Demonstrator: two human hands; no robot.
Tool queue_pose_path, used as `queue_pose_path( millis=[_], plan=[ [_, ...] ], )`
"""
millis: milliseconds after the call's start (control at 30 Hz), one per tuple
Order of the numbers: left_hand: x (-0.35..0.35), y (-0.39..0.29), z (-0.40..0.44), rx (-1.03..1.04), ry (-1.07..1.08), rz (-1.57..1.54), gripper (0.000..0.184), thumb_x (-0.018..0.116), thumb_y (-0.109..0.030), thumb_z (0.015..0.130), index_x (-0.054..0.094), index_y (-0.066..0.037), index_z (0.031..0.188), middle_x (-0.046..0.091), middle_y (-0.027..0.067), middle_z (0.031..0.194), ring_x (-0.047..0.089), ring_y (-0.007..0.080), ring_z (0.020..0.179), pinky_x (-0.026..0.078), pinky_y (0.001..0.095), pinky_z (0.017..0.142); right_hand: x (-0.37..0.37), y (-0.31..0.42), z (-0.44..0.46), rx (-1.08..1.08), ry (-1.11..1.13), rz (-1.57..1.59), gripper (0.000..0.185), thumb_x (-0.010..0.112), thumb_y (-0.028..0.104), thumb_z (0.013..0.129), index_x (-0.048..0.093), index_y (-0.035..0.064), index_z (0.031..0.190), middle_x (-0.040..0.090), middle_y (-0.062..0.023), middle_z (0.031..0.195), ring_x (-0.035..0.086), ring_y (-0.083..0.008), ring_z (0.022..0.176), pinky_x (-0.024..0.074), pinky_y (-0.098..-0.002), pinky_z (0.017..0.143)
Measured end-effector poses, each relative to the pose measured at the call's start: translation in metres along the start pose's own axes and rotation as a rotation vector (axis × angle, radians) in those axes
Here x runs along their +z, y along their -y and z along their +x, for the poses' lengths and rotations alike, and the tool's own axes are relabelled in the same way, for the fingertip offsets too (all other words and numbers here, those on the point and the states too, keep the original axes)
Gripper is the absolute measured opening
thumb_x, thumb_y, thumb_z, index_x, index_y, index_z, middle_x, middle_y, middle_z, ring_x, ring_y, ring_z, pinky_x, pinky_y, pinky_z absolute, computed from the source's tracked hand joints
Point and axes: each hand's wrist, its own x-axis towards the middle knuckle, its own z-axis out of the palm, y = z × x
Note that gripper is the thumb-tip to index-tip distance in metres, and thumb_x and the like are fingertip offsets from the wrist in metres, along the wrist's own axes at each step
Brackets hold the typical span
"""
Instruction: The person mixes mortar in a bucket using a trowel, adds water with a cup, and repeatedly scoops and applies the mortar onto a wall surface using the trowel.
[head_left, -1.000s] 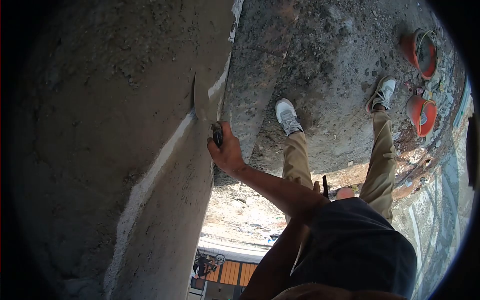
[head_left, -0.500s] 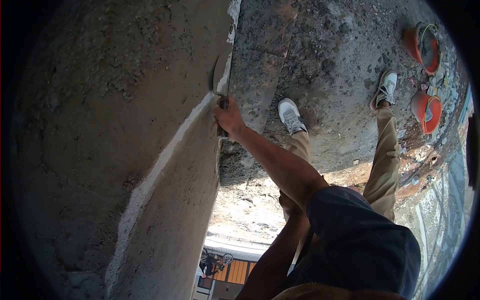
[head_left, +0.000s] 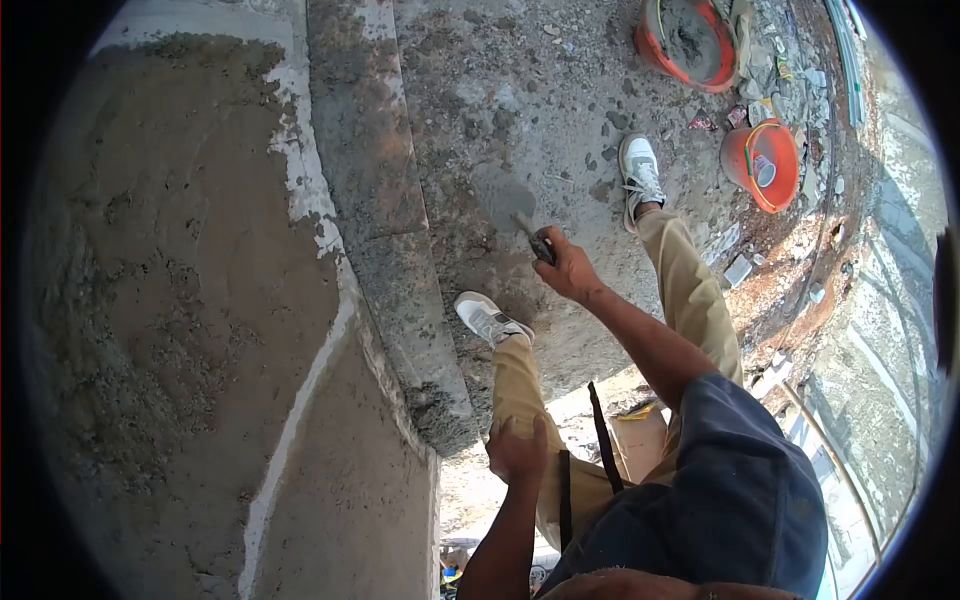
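My right hand (head_left: 570, 268) is closed round the dark handle of a trowel (head_left: 503, 196). Its grey, mortar-coloured blade is over the rough ground, hard to tell from the soil around it. My left hand (head_left: 516, 452) is by my left thigh, over the tan trousers, holding nothing that I can see; its thumb stands apart from the bent fingers. Left of me is a wall (head_left: 290, 440) with brown wet-looking plaster, crossed by a pale strip (head_left: 300, 410).
An orange bucket of grey mortar (head_left: 690, 50) stands at the top right. Below it another orange bucket (head_left: 745, 165) holds a white cup (head_left: 763, 170). Rubble and scraps lie beyond the buckets. A concrete ledge (head_left: 400, 290) runs along the wall's foot.
My right hand has brought the trowel away from the wall's pale strip, rightward over the ground. My left hand has come into clearer sight by my thigh. The view has shifted toward the ground.
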Motion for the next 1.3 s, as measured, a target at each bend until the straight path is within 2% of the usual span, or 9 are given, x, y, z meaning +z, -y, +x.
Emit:
queue_pose_path(
  millis=[67,200,300,433,600,700,933,1133,1300],
  plan=[
    [-0.005,-0.023,0.000,-0.022,0.016,0.073,0.069,0.065,-0.064,0.084,0.069,-0.010,0.128,0.057,0.0138,0.142,0.057,0.0348,0.126,0.047,0.0477,0.105,-0.112,-0.033,0.040,-0.133,-0.283,-0.181,0.044,0.069,0.022,0.085,0.050,0.0124,0.124,0.070,-0.0256,0.093,0.068,-0.0481,0.091,0.0534,-0.0535,0.079],
    [-0.006,-0.066,0.008,-0.077,0.061,0.205,0.072,0.065,-0.067,0.083,0.069,-0.012,0.129,0.057,0.0126,0.143,0.058,0.0342,0.126,0.051,0.0471,0.101,-0.324,-0.050,0.095,0.064,-0.592,-0.563,0.043,0.066,0.029,0.084,0.058,0.0138,0.124,0.071,-0.0264,0.095,0.068,-0.0470,0.094,0.0528,-0.0569,0.084],
    [-0.002,-0.095,0.008,-0.083,0.072,0.285,0.072,0.064,-0.067,0.083,0.068,-0.012,0.130,0.059,0.0126,0.141,0.059,0.0354,0.124,0.052,0.0478,0.099,-0.439,-0.046,0.134,-0.023,-0.688,-0.741,0.031,0.054,0.018,0.093,0.062,0.0166,0.123,0.072,-0.0237,0.101,0.069,-0.0437,0.096,0.0531,-0.0551,0.084],
    [0.002,-0.133,0.012,-0.094,0.111,0.392,0.072,0.064,-0.067,0.083,0.069,-0.013,0.130,0.059,0.0118,0.140,0.059,0.0367,0.121,0.052,0.0486,0.099,-0.529,-0.050,0.225,0.102,-0.658,-0.972,0.027,0.050,0.018,0.097,0.067,0.0172,0.117,0.074,-0.0185,0.104,0.072,-0.0370,0.097,0.0563,-0.0504,0.082],
    [0.016,-0.168,0.012,-0.114,0.156,0.433,0.072,0.065,-0.067,0.083,0.068,-0.013,0.130,0.058,0.0109,0.142,0.058,0.0367,0.123,0.051,0.0493,0.100,-0.511,-0.067,0.272,-0.109,-0.484,-1.115,0.023,0.052,0.013,0.095,0.066,0.0157,0.112,0.070,-0.0157,0.101,0.071,-0.0398,0.089,0.0567,-0.0498,0.077],
    [0.028,-0.171,0.001,-0.035,0.145,0.316,0.076,0.066,-0.065,0.083,0.063,-0.011,0.136,0.053,0.0145,0.147,0.052,0.0393,0.131,0.046,0.0506,0.107,-0.501,-0.082,0.230,-0.205,-0.433,-0.919,0.023,0.055,0.015,0.095,0.064,0.0160,0.116,0.068,-0.0154,0.102,0.070,-0.0400,0.084,0.0562,-0.0500,0.075],
    [0.037,-0.172,-0.030,-0.056,0.175,0.285,0.091,0.070,-0.061,0.083,0.046,-0.004,0.149,0.034,0.0287,0.158,0.041,0.0446,0.142,0.036,0.0507,0.117,-0.523,-0.099,0.208,0.264,-0.478,-0.672,0.032,0.061,0.031,0.094,0.062,0.0167,0.123,0.073,-0.0205,0.106,0.070,-0.0422,0.094,0.0551,-0.0547,0.080],
    [0.025,-0.188,-0.030,-0.064,0.216,0.289,0.091,0.070,-0.060,0.084,0.043,-0.004,0.151,0.034,0.0290,0.157,0.039,0.0449,0.143,0.039,0.0507,0.115,-0.475,-0.122,0.287,0.146,-0.432,-0.365,0.043,0.060,0.030,0.086,0.068,0.0102,0.124,0.074,-0.0201,0.105,0.071,-0.0408,0.101,0.0542,-0.0534,0.088],
    [0.009,-0.193,-0.029,-0.088,0.260,0.274,0.089,0.068,-0.059,0.087,0.042,-0.004,0.151,0.035,0.0286,0.157,0.039,0.0425,0.144,0.039,0.0497,0.114,-0.507,-0.135,0.283,0.237,-0.150,0.067,0.046,0.067,0.028,0.082,0.067,0.0046,0.122,0.071,-0.0119,0.089,0.069,-0.0239,0.075,0.0540,-0.0395,0.067]
  ],
)
